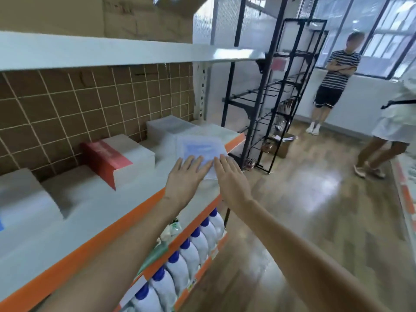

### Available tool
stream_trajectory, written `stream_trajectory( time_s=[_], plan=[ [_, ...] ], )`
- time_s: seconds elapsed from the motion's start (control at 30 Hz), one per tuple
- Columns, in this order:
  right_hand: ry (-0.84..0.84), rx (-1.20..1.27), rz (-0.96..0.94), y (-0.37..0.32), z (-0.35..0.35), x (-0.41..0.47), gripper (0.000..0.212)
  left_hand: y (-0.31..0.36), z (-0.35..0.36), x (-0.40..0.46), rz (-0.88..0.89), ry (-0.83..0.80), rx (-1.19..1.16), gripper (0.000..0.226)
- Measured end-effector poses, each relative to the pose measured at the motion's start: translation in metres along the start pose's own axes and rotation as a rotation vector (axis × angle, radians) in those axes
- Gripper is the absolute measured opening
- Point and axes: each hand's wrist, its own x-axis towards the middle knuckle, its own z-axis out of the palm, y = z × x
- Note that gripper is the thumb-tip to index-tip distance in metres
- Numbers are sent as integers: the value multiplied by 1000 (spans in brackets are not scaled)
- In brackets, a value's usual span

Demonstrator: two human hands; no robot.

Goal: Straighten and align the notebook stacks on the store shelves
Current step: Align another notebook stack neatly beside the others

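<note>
Grey shelf (74, 221), orange edge; wood floor right. Your left hand (185, 177), right hand (229, 179): flat, released, fingertips on notebook (202, 148).

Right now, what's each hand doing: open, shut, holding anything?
Left hand: open, fingers straight, flat on the blue-covered notebook stack.
Right hand: open, fingers straight, resting on the same stack.

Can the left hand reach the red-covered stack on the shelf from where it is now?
Probably yes. The left hand lies flat on the blue-covered notebook stack, and the red-covered stack stands further along the same shelf to its left. Only bare shelf surface lies between them, and nothing blocks the way.
</note>
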Motion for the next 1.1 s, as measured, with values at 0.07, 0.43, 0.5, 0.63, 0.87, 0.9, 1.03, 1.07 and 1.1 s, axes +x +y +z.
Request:
stream_trajectory(
  time_s=[0.07, 0.43, 0.5, 0.63, 0.87, 0.9, 1.03, 1.07, 1.1],
  plan=[
    [-11, -2, -25, 18, 5, 37, 63, -12, 16, 38, -39, 19, 17, 63],
    [-110, 80, -207, 66, 75, 203, 59, -70, 86, 151, -150, 40, 34, 48],
    [-111, 118, -273, 70, 92, 225, 57, -75, 101, 157, -196, 68, 41, 47],
    [-114, 164, -424, 80, 122, 266, 60, -83, 126, 176, -343, -2, -20, 54],
    [-268, 365, -610, 115, 148, 324, 65, -81, 146, 191, -491, -205, -90, 56],
    [-297, 398, -651, 119, 149, 331, 66, -78, 144, 190, -529, -161, -95, 57],
    [-408, 651, -691, 137, 155, 343, 74, -68, 139, 179, -744, -107, -118, 86],
    [-415, 726, -685, 142, 157, 344, 73, -67, 140, 174, -791, -101, -110, 90],
    [-408, 779, -683, 146, 159, 343, 72, -66, 139, 169, -836, -116, -107, 91]
  ],
)
